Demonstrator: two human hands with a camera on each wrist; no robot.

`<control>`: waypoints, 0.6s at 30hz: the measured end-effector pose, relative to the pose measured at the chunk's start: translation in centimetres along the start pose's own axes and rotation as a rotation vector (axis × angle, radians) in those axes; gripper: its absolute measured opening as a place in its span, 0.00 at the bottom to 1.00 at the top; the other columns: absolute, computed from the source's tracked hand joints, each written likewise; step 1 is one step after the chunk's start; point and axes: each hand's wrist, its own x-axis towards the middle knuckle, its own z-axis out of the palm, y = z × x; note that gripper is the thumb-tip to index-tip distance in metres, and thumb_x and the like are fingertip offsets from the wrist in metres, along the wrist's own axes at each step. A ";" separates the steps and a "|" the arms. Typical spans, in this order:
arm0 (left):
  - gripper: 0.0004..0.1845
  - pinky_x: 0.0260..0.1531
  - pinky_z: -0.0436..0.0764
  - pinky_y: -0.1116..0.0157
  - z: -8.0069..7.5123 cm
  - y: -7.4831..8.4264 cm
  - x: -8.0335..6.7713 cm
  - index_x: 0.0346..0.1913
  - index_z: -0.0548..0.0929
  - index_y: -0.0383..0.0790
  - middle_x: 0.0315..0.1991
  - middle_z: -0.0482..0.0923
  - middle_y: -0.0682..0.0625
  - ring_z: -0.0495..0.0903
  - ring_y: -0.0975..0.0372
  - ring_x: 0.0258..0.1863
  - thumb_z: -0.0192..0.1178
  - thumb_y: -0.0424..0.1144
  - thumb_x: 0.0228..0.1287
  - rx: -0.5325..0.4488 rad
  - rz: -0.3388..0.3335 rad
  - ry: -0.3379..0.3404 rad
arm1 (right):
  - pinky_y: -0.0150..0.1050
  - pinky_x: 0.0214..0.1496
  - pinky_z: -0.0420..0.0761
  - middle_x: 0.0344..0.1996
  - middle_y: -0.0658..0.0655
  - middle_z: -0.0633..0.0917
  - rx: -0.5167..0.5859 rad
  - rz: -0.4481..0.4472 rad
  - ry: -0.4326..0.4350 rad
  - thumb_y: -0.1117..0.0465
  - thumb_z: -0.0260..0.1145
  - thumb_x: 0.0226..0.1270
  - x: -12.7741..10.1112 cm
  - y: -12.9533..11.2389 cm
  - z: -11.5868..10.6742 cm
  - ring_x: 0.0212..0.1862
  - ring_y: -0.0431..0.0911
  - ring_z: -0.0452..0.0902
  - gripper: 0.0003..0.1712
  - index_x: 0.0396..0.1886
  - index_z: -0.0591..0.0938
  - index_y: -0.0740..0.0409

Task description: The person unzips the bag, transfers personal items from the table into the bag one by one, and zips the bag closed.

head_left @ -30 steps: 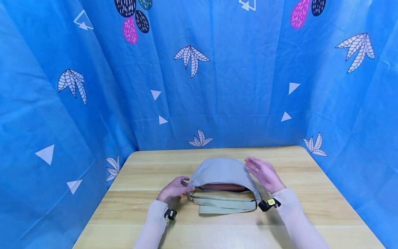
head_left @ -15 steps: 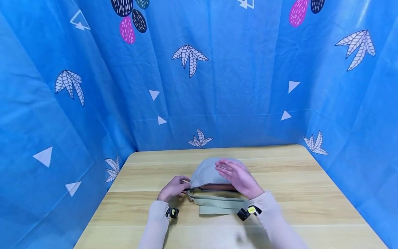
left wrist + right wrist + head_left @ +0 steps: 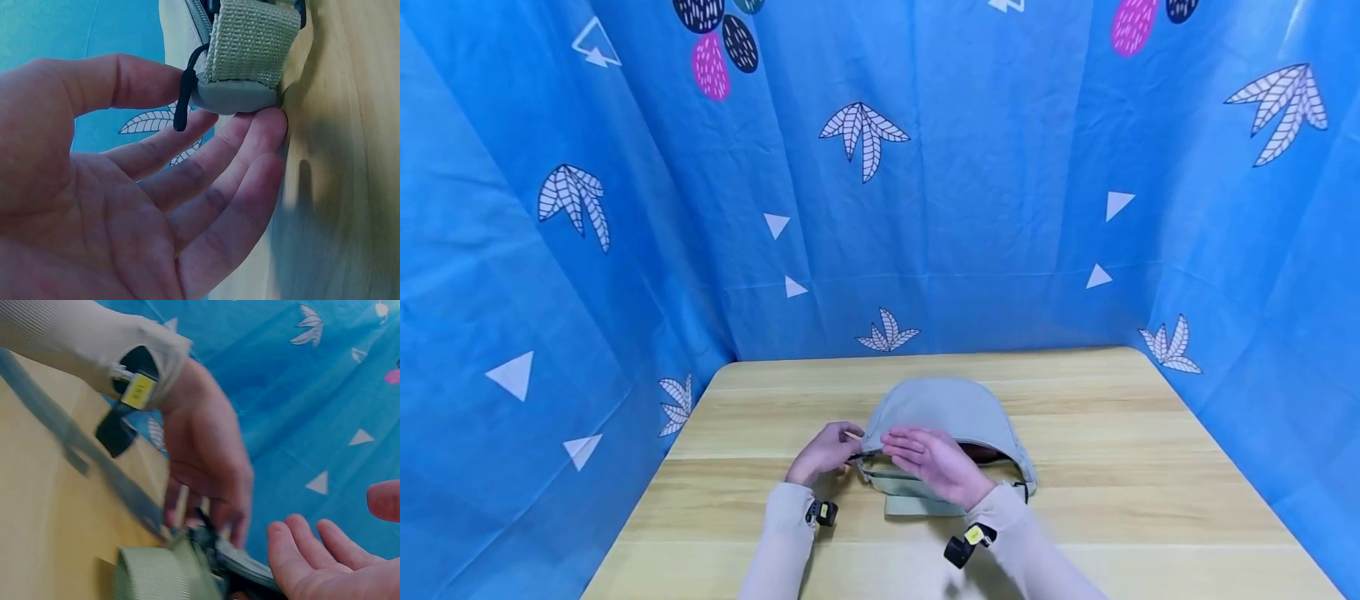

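A pale grey waist bag (image 3: 943, 408) lies on the wooden table, its zipped mouth parted and a reddish-brown lining (image 3: 985, 453) showing. My left hand (image 3: 823, 452) holds the bag's left end, thumb against the black zipper pull (image 3: 185, 97) and fingertips at the rounded end below the webbing. Above the bag's mouth is my right hand (image 3: 936, 467), fingers straight and together, nothing in them; its fingertips point toward the left end. In the right wrist view, the right fingers (image 3: 312, 553) are apart from the bag. The right hand hides part of the opening and strap.
A light green webbing strap (image 3: 913, 505) lies in front of the bag, with a black buckle (image 3: 1022, 490) at the right end. Blue patterned curtains (image 3: 1000, 208) surround the table (image 3: 1120, 475) at the back and sides. Each wrist wears a small black camera.
My right hand has travelled left from beside the bag's right end, across its front, toward the left end. My left hand stays at the left end; the zipper pull now shows by its fingers.
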 end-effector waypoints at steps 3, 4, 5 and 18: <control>0.20 0.24 0.78 0.66 0.2 0.1 0.0 0.61 0.78 0.30 0.43 0.87 0.42 0.82 0.59 0.29 0.58 0.34 0.70 0.005 0.003 -0.003 | 0.50 0.85 0.54 0.80 0.75 0.56 0.070 0.045 0.001 0.57 0.46 0.85 0.2 1.0 0.1 0.82 0.63 0.53 0.35 0.79 0.52 0.75; 0.20 0.24 0.78 0.66 0.2 0.1 0.0 0.61 0.78 0.30 0.43 0.86 0.42 0.82 0.59 0.29 0.58 0.34 0.70 0.007 0.002 -0.002 | 0.48 0.85 0.55 0.80 0.75 0.56 0.087 0.058 0.006 0.57 0.46 0.85 0.3 1.3 0.1 0.82 0.63 0.53 0.35 0.79 0.52 0.75; 0.19 0.25 0.78 0.67 0.3 0.2 0.0 0.61 0.78 0.31 0.43 0.86 0.42 0.82 0.59 0.29 0.58 0.35 0.70 0.008 0.002 -0.002 | 0.48 0.85 0.57 0.79 0.75 0.56 0.100 0.069 0.015 0.57 0.47 0.85 0.4 1.6 0.2 0.82 0.63 0.53 0.35 0.79 0.53 0.75; 0.20 0.25 0.79 0.66 0.0 0.2 0.0 0.62 0.78 0.31 0.45 0.86 0.40 0.82 0.57 0.31 0.59 0.33 0.69 0.020 -0.013 0.020 | 0.49 0.86 0.53 0.79 0.79 0.51 0.208 0.123 0.075 0.58 0.43 0.85 1.4 4.0 -0.2 0.83 0.66 0.48 0.35 0.77 0.48 0.80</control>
